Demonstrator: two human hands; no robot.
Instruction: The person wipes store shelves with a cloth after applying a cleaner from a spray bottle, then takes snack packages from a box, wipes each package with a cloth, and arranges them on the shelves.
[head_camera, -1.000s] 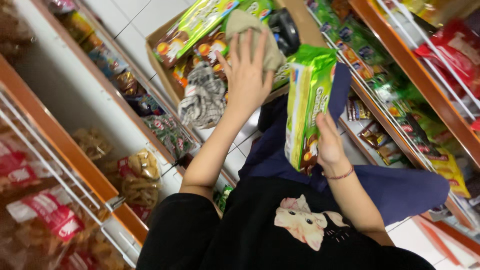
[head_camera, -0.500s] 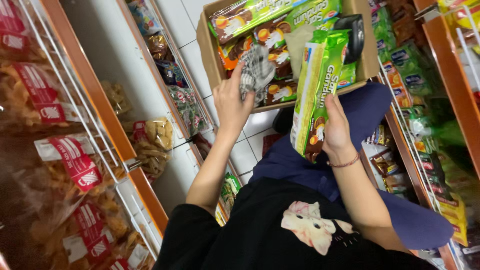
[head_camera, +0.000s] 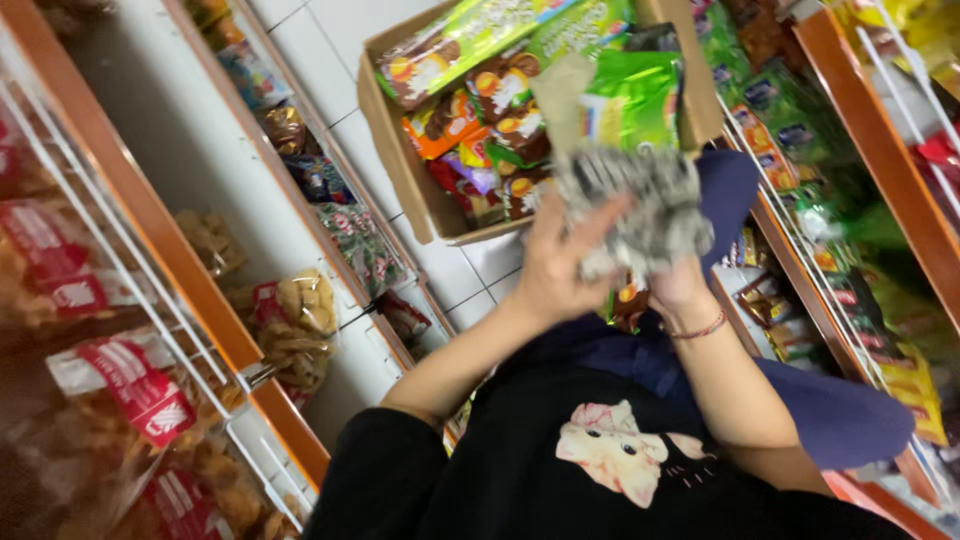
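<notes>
Nearest the camera, both forearms rise from the black shirt and meet. The left hand (head_camera: 560, 265) curls its fingers against a grey striped cloth (head_camera: 640, 205); the right hand (head_camera: 680, 285) sits under it, its grip hidden. The cloth bunches right between them, no clear long axis. Just beyond, a green snack packet (head_camera: 630, 100) stands upright against the open cardboard box (head_camera: 395, 150) on the floor.

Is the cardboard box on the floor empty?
No, the cardboard box is filled with colourful snack packets, just beyond the left hand and right hand holding a grey cloth.
</notes>
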